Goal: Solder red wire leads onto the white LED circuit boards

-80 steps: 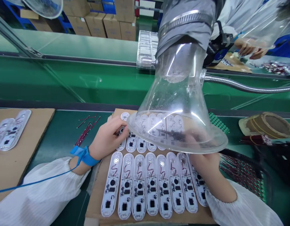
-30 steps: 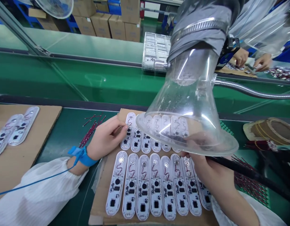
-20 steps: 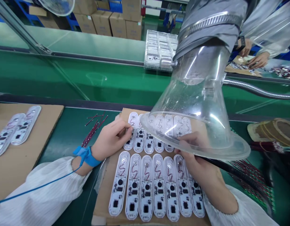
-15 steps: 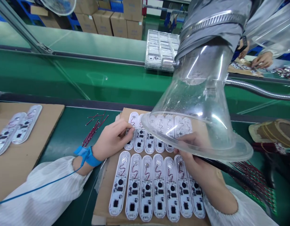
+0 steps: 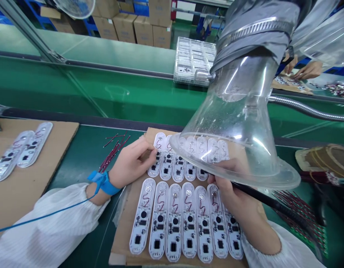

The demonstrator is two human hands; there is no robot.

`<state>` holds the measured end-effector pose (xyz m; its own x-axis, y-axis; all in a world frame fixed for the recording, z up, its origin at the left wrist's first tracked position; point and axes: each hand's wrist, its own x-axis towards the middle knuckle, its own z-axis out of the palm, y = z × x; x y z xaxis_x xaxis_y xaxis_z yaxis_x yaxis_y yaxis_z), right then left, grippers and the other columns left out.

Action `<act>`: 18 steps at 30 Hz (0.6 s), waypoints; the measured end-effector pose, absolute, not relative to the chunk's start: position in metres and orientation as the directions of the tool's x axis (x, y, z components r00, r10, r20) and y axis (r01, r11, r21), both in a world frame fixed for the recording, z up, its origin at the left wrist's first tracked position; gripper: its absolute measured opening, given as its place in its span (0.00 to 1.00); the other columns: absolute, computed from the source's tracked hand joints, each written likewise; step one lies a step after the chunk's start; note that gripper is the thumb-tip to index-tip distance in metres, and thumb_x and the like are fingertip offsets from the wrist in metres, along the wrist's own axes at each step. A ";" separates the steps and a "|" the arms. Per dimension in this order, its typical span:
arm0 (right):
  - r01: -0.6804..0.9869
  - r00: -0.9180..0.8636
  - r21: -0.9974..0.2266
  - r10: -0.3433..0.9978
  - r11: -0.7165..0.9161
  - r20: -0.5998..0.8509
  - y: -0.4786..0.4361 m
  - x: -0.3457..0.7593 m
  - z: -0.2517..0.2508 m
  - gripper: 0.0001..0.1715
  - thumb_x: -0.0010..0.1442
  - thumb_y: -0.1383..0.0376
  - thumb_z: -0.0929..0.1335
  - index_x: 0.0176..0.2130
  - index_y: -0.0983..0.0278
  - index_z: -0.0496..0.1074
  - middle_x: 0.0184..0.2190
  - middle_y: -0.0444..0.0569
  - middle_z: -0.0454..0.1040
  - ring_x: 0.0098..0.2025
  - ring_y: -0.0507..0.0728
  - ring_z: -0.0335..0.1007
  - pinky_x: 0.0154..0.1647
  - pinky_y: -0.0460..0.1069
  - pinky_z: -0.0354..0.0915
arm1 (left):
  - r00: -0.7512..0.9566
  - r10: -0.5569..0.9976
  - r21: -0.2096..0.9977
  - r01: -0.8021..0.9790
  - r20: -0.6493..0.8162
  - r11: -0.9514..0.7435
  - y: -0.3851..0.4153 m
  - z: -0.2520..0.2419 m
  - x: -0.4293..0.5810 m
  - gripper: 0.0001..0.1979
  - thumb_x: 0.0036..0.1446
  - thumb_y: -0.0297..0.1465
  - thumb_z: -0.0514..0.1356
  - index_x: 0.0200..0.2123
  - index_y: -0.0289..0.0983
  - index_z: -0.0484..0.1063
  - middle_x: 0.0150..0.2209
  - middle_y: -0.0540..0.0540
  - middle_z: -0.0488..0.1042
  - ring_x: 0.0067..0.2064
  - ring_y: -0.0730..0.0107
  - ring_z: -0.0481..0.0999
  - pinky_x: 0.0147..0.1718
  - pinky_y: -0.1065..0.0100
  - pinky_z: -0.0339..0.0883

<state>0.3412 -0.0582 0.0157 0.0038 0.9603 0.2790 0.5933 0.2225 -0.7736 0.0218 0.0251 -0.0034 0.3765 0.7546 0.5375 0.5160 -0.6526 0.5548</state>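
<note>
Two rows of white oblong circuit boards with red wires lie side by side on a cardboard sheet. My left hand, with a blue strap at the wrist, rests on the far row's left end, fingers pinched together at a board; what they pinch is too small to make out. My right hand is closed round a black-handled tool whose cable runs off to the right. The tool's tip and my fingertips are hidden under a clear funnel-shaped hood hanging over the far row.
A bundle of red wires lies left of the cardboard. Another cardboard sheet at the left carries a few boards. Clear trays sit beyond the green conveyor. A tape roll lies at the right. Another person's hands work at the far right.
My right hand with the tool has shifted left under the hood along the far row. My left hand stays pinched at the row's left end. The view has drifted slightly.
</note>
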 end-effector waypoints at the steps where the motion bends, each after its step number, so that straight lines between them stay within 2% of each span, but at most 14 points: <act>1: 0.586 0.001 -0.780 0.962 0.221 0.273 -0.058 0.340 0.014 0.13 0.77 0.49 0.72 0.45 0.55 0.78 0.33 0.46 0.83 0.34 0.61 0.82 0.35 0.56 0.78 | 0.376 0.752 0.553 0.515 0.541 -0.655 0.025 -0.003 0.022 0.10 0.72 0.24 0.62 0.34 0.40 0.71 0.26 0.56 0.62 0.26 0.74 0.61 0.26 0.70 0.55; 5: 0.551 -0.036 -0.806 0.971 0.218 0.237 -0.056 0.337 0.010 0.12 0.77 0.50 0.72 0.46 0.55 0.78 0.35 0.45 0.84 0.34 0.59 0.83 0.35 0.54 0.79 | 0.382 0.747 0.544 0.518 0.544 -0.660 0.026 -0.004 0.024 0.10 0.72 0.24 0.61 0.35 0.40 0.72 0.27 0.56 0.63 0.26 0.74 0.60 0.26 0.69 0.54; 10: 0.528 -0.090 -0.810 0.965 0.255 0.246 -0.053 0.332 0.018 0.08 0.77 0.55 0.73 0.45 0.54 0.78 0.33 0.44 0.81 0.31 0.58 0.80 0.30 0.53 0.78 | 0.394 0.748 0.535 0.527 0.534 -0.660 0.026 -0.007 0.025 0.09 0.72 0.24 0.62 0.36 0.39 0.73 0.26 0.57 0.62 0.26 0.74 0.62 0.27 0.69 0.56; 15: 0.620 -0.116 -0.736 0.960 0.270 0.255 -0.052 0.330 0.026 0.07 0.76 0.56 0.73 0.43 0.53 0.80 0.35 0.46 0.82 0.35 0.61 0.82 0.37 0.56 0.81 | 0.444 0.733 0.524 0.513 0.515 -0.679 0.023 0.000 0.023 0.09 0.73 0.26 0.61 0.36 0.39 0.74 0.26 0.56 0.62 0.27 0.73 0.65 0.27 0.69 0.59; 18: 0.622 -0.074 -0.742 0.962 0.250 0.262 -0.057 0.335 0.028 0.09 0.76 0.53 0.72 0.45 0.53 0.80 0.35 0.47 0.83 0.36 0.64 0.82 0.38 0.58 0.80 | 0.409 0.775 0.558 0.539 0.482 -0.631 0.020 0.007 0.016 0.07 0.73 0.27 0.62 0.39 0.39 0.75 0.26 0.57 0.62 0.26 0.74 0.64 0.27 0.70 0.59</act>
<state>0.3349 -0.0573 0.0284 -0.0742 0.9621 0.2624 0.6219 0.2503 -0.7420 0.0163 0.0200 0.0073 0.4089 0.7751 0.4818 0.5393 -0.6311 0.5575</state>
